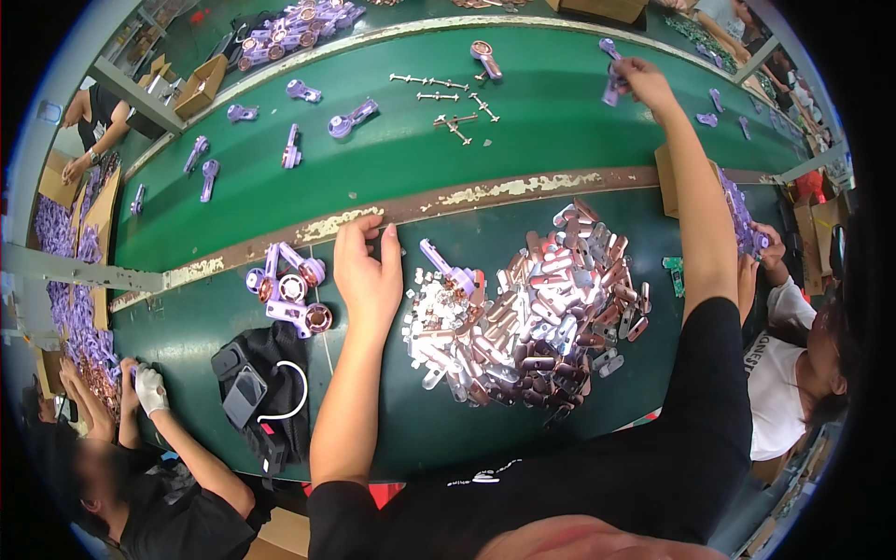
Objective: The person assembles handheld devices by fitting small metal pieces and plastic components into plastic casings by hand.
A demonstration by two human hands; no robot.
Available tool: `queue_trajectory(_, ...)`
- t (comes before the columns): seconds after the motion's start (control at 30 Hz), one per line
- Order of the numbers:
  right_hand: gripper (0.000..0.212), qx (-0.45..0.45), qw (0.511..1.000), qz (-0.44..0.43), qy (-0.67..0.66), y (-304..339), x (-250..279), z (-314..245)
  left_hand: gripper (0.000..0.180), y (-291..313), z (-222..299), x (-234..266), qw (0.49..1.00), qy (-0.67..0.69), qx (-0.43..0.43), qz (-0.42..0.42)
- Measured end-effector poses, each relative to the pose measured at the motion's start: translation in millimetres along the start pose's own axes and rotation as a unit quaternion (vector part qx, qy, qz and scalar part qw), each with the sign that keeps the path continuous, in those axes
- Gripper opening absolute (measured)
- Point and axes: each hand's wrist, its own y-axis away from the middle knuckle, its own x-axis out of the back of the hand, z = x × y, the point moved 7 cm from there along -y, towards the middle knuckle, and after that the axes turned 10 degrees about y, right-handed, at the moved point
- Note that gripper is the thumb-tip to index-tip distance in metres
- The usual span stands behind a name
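Over the far green belt, my right hand (644,82) is closed on a purple handheld-fan part (611,91); a second purple portion shows just beyond the fingertips, and I cannot tell if it is the same piece. My left hand (367,266) rests by the bench's far edge with thumb and fingers apart, holding nothing I can see. To its left lies a cluster of purple and copper fan parts (287,287). On its right side are a purple fan part (448,268), small white pieces (437,308) and a large heap of copper and silver oval covers (560,308).
Purple fans (353,119) and thin metal strips (429,82) lie scattered on the belt (401,177). A black bag (280,364) with a white loop sits at left. Green circuit boards (673,273) lie at right. Co-workers sit on both sides, one wearing a white glove (150,390).
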Motion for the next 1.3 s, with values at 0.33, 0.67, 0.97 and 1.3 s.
queue_trajectory(0.33, 0.034, 0.092, 0.926, -0.153, -0.331, 116.5, -54.9, -85.0, 0.015, 1.5, -1.9, -8.6, 0.999, 0.002, -0.045, -0.02)
queue_trajectory(0.67, 0.044, 0.161, 0.926, 0.189, 0.283, 80.8, -96.6, -63.7, 0.014, 5.1, 4.1, -1.1, 0.998, -0.024, -0.063, 0.006)
queue_trajectory(0.97, 0.056, 0.538, 0.794, 0.074, 0.274, 132.0, -242.3, -277.2, 0.009, 2.6, 5.8, -2.3, 0.998, 0.011, -0.067, -0.009)
queue_trajectory(1.3, 0.032, 0.437, 0.883, 0.02, 0.168, 140.5, -238.3, -270.0, 0.011, 2.1, 2.2, -4.5, 0.997, 0.015, -0.069, -0.008)
